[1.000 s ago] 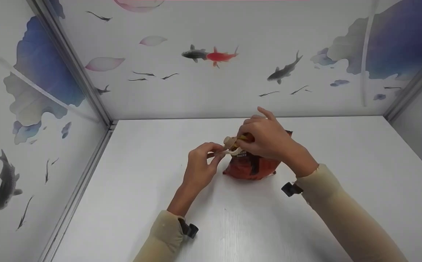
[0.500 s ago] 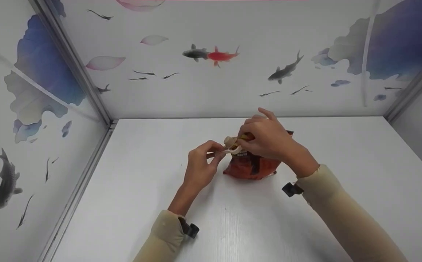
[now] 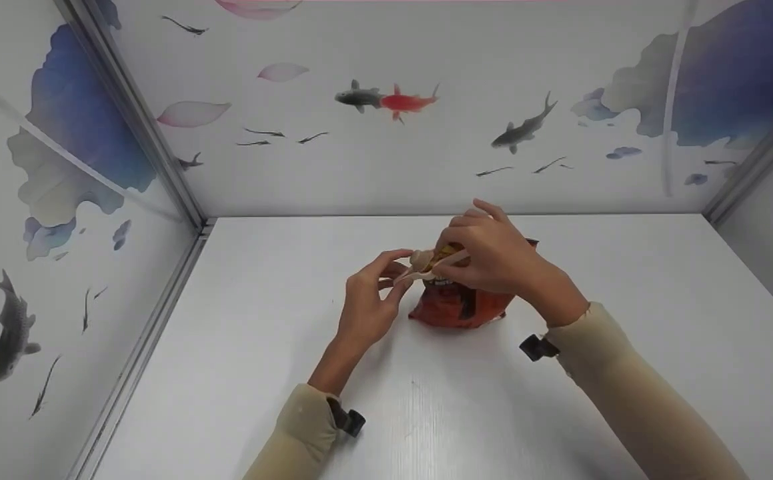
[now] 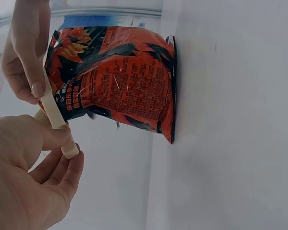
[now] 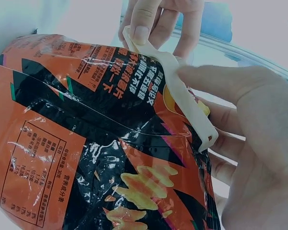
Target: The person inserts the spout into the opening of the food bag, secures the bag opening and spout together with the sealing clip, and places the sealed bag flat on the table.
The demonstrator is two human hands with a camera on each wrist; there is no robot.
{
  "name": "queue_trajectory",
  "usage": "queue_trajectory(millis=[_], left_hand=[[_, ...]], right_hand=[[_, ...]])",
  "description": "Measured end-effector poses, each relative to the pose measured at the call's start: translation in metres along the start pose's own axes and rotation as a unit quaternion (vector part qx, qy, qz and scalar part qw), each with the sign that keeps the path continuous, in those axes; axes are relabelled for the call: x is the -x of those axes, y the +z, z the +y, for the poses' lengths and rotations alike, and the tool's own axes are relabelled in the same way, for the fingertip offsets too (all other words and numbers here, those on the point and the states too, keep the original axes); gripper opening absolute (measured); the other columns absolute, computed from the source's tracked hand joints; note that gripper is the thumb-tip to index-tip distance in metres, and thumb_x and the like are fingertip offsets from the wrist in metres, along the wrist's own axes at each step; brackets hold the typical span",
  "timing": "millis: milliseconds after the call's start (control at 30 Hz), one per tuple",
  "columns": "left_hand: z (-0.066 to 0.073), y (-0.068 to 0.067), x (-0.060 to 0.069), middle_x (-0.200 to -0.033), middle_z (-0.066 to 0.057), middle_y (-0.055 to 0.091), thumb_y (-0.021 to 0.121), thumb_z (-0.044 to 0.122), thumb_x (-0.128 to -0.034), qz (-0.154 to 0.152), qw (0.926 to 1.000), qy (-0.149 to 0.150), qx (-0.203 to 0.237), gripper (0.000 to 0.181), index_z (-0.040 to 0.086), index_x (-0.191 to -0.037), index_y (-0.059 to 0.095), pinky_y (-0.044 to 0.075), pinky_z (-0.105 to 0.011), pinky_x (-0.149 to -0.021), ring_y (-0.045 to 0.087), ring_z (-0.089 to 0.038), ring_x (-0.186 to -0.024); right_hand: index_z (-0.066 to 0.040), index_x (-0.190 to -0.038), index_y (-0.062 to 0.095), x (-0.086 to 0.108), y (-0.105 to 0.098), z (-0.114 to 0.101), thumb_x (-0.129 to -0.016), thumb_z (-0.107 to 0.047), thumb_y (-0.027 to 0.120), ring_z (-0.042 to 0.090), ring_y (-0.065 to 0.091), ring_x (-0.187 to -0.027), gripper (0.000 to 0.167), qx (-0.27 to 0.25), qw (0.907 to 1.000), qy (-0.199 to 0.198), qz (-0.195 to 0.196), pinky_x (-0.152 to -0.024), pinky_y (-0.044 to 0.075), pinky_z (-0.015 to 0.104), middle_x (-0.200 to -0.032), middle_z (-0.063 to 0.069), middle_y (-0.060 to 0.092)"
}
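Red-orange and black glossy plastic snack bag (image 3: 456, 312) stands on the white table (image 3: 386, 420), mid-frame in the head view. At lower left, a pale beige sleeve (image 3: 303, 423) leads to the left hand (image 3: 369, 303), thumb and fingers pinching near one end of a flat cream strip (image 5: 186, 103) across the bag's top. Right of centre, the right hand (image 3: 489, 252) pinches the strip farther along, fingers curled behind. Across the upper frame, fish decorate the white wall (image 3: 293, 177).
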State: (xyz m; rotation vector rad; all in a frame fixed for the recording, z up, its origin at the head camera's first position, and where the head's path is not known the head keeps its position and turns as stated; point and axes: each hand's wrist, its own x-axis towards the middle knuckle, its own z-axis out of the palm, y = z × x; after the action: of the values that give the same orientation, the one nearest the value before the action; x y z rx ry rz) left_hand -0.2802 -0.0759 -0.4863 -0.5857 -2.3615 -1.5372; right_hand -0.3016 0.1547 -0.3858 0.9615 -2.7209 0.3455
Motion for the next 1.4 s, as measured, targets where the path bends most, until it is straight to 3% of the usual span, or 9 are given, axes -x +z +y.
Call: queue_trajectory(millis=[133,267,367,500,600,900,1167,1400], left_hand=[[-0.001,0.001,0.001,-0.113,0.002,0.078,0.076,0.010,-0.1025,-0.001,1.0000,-0.007,0.004,0.044,0.025,-0.142,0.066,0.064,-0.030,-0.097,0.075,-0.012,-0.112],[-0.002,0.001,0.001,-0.113,0.002,0.078,0.076,0.010,-0.1021,-0.004,0.9998,-0.015,0.011,0.044,0.024,-0.143,0.065,0.064,-0.031,-0.097,0.075,-0.011,-0.112],[-0.002,0.002,0.001,-0.113,0.002,0.078,0.076,0.009,-0.1024,-0.007,0.9997,-0.015,0.018,0.045,0.025,-0.143,0.065,0.065,-0.035,-0.097,0.075,-0.013,-0.113],[-0.001,0.002,0.001,-0.114,0.002,0.078,0.075,0.008,-0.1028,-0.010,0.9995,-0.014,0.026,0.045,0.027,-0.142,0.066,0.065,-0.035,-0.098,0.075,-0.013,-0.114],[0.000,0.002,0.001,-0.114,0.003,0.078,0.075,0.009,-0.1030,-0.010,0.9995,-0.013,0.027,0.045,0.028,-0.143,0.066,0.064,-0.034,-0.098,0.075,-0.013,-0.114],[-0.001,0.003,0.002,-0.115,0.002,0.076,0.074,0.011,-0.1039,-0.004,0.9996,-0.003,0.027,0.045,0.027,-0.145,0.065,0.064,-0.035,-0.098,0.075,-0.013,-0.113],[0.002,0.006,0.000,-0.126,0.002,0.074,0.070,0.021,-0.1080,0.006,0.9995,0.006,0.030,0.037,0.024,-0.144,0.066,0.063,-0.030,-0.098,0.073,-0.012,-0.115],[0.005,0.012,-0.006,-0.131,-0.001,0.073,0.065,0.025,-0.1108,0.010,0.9985,0.015,0.051,0.029,0.015,-0.138,0.064,0.059,-0.029,-0.107,0.073,-0.012,-0.122]], right_hand=[[-0.017,-0.106,0.080,0.002,0.000,0.000,-0.092,-0.026,0.085,0.026,0.070,-0.113,0.017,-0.011,0.9999,0.001,0.003,-0.132,0.028,0.063,-0.105,0.000,0.077],[-0.017,-0.108,0.080,0.004,0.002,0.002,-0.093,-0.025,0.086,0.027,0.067,-0.115,0.019,-0.025,0.9993,-0.003,0.028,-0.120,0.044,0.061,-0.111,0.002,0.073],[-0.015,-0.117,0.078,0.006,0.002,0.004,-0.092,-0.029,0.088,0.030,0.064,-0.121,0.030,-0.025,0.9985,-0.001,0.048,-0.108,0.052,0.059,-0.124,0.006,0.070],[-0.014,-0.131,0.072,0.008,0.000,0.008,-0.092,-0.038,0.089,0.031,0.065,-0.128,0.049,-0.011,0.9989,0.012,0.043,-0.108,0.052,0.060,-0.138,0.008,0.068],[-0.015,-0.136,0.069,0.010,-0.002,0.010,-0.092,-0.044,0.088,0.030,0.069,-0.122,0.056,-0.009,0.9995,0.020,0.024,-0.108,0.054,0.060,-0.134,0.007,0.071],[-0.016,-0.127,0.075,0.013,-0.001,0.010,-0.094,-0.044,0.086,0.025,0.075,-0.108,0.045,-0.022,0.9992,0.029,0.012,-0.089,0.065,0.052,-0.124,0.003,0.072],[-0.017,-0.126,0.077,0.012,-0.001,0.011,-0.093,-0.043,0.087,0.025,0.075,-0.108,0.043,-0.021,0.9992,0.031,0.014,-0.091,0.066,0.051,-0.123,0.003,0.075],[-0.017,-0.125,0.078,0.011,-0.002,0.008,-0.093,-0.038,0.088,0.026,0.075,-0.108,0.040,-0.031,0.9988,0.034,0.019,-0.092,0.066,0.050,-0.122,0.004,0.075]])
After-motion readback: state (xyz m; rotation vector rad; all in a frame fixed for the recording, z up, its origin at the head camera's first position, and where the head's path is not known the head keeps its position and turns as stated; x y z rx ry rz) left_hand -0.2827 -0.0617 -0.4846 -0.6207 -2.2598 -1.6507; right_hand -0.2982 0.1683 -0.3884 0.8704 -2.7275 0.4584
